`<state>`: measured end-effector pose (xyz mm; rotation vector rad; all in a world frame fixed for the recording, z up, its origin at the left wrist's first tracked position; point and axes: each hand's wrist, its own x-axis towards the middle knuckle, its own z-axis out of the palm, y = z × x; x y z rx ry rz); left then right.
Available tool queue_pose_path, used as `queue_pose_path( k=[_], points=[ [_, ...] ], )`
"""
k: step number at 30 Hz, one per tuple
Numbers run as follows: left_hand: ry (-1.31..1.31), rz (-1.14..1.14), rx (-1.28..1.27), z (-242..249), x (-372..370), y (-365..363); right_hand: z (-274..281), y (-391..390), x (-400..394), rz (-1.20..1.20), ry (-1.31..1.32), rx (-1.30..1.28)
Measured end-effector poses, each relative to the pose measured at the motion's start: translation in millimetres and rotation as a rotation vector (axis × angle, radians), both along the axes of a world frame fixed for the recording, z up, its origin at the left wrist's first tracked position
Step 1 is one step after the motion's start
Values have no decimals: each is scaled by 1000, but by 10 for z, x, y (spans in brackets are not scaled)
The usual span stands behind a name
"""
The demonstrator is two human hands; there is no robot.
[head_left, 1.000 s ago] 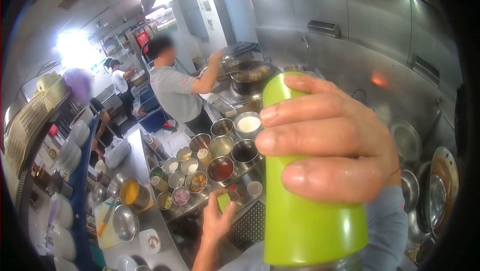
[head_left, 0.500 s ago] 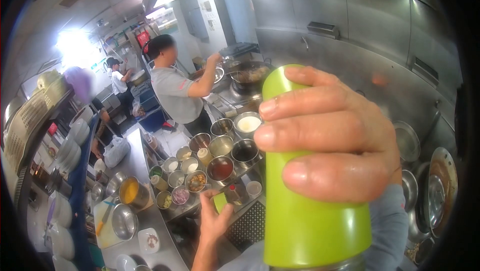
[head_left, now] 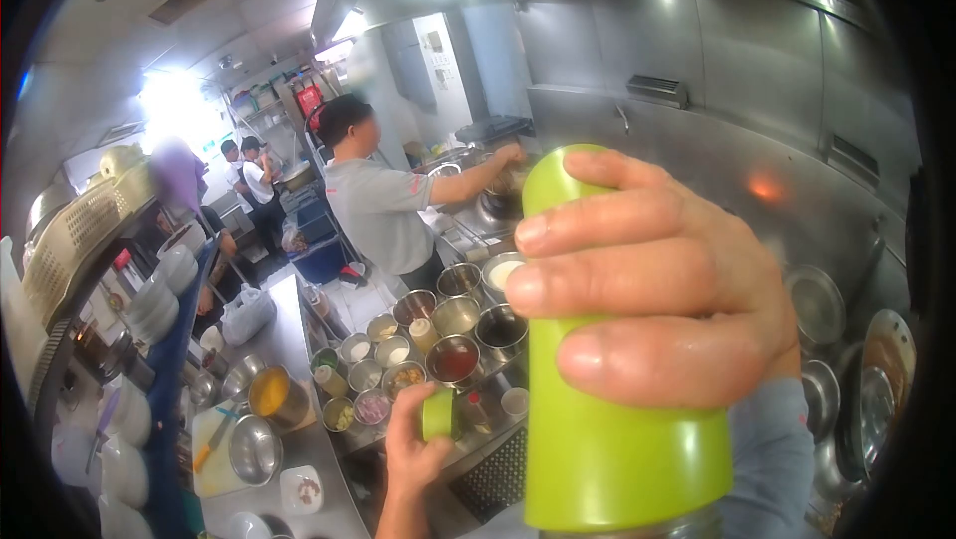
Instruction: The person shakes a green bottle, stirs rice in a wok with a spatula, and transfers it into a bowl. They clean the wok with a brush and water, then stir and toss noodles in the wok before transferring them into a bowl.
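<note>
Here the right hand [head_left: 657, 280] clenches a green bottle [head_left: 617, 439], long axis upright, filling the center-right of the frame close to the camera. The left hand [head_left: 413, 444], lower center and farther off, grips a small green cap [head_left: 436, 414] just below the condiment bowls [head_left: 453, 358]. No readable label or writing on either.

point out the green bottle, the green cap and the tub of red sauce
green bottle [head_left: 617, 469]: head view, lower body below the fingers
green cap [head_left: 436, 414]: head view, its side wall
tub of red sauce [head_left: 453, 360]: head view, sauce surface
</note>
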<state>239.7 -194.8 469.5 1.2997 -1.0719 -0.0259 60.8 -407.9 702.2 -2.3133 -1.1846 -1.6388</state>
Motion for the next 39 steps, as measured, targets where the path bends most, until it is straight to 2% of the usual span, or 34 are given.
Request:
queue_pose_path(
  k=[2, 5, 7, 9, 11, 16, 18, 19, 21, 25, 27, 28, 29, 30, 32, 33, 34, 35, 36, 37, 38, 39],
  points=[
    [-114, 21, -66, 43, 64, 25, 12, 13, 2, 5, -1, 5],
    [-42, -20, -178, 183, 52, 79, 3, 43, 21, 23, -15, 41],
    [-161, -60, -254, 320, 104, 121, -12, 58, 18, 8, 14, 67],
    [-159, 58, -371, 342, 40, 129, -57, 43, -7, -15, 105, 95],
    [-289, -1, -402, 514, 22, 173, -141, -8, 22, -1, 215, 125],
    [-282, 14, -431, 803, -419, 114, -806, -218, 316, 197, 555, 230],
    [-162, -167, -353, 868, -526, 72, -1210, -174, 362, 217, 763, 377],
    [-182, -231, -192, 809, -479, 85, -1421, -121, 395, 202, 864, 470],
    [-448, -102, 154, 851, -449, -6, -1839, 35, 474, -20, 965, 545],
    [-204, 187, 152, 118, -410, -380, -2689, 91, 690, -122, 1016, 645],
    [-207, 149, 91, -79, -302, -404, -2835, 215, 673, -99, 1272, 872],
    [-133, 42, 74, -156, -235, -370, -2948, 189, 668, 44, 1312, 858],
    [-78, -67, 45, -221, -185, -326, -2868, 222, 652, 85, 1469, 868],
    [16, -119, 25, -293, -125, -276, -2875, 242, 663, 202, 1453, 908],
    [285, -140, 57, -574, -15, -148, -3167, 182, 562, 508, 1480, 1057],
    [335, 54, 233, -652, 56, -56, -3396, 150, 573, 704, 1515, 1159],
    [392, 107, 211, -828, 48, 48, -3357, 233, 561, 698, 1514, 1253],
    [446, 157, 187, -963, 43, 119, -3418, 201, 596, 511, 1502, 1105],
    [563, 128, 45, -933, -92, 161, -3529, 165, 640, 333, 1474, 958],
    [478, 146, 72, -915, -213, 183, -3571, 196, 729, 169, 1426, 806],
    [407, 187, 161, -855, -335, 187, -3596, 346, 839, 104, 1479, 849],
    [332, 228, 250, -802, -416, 179, -3696, 489, 924, 143, 1521, 1065]
  ],
)
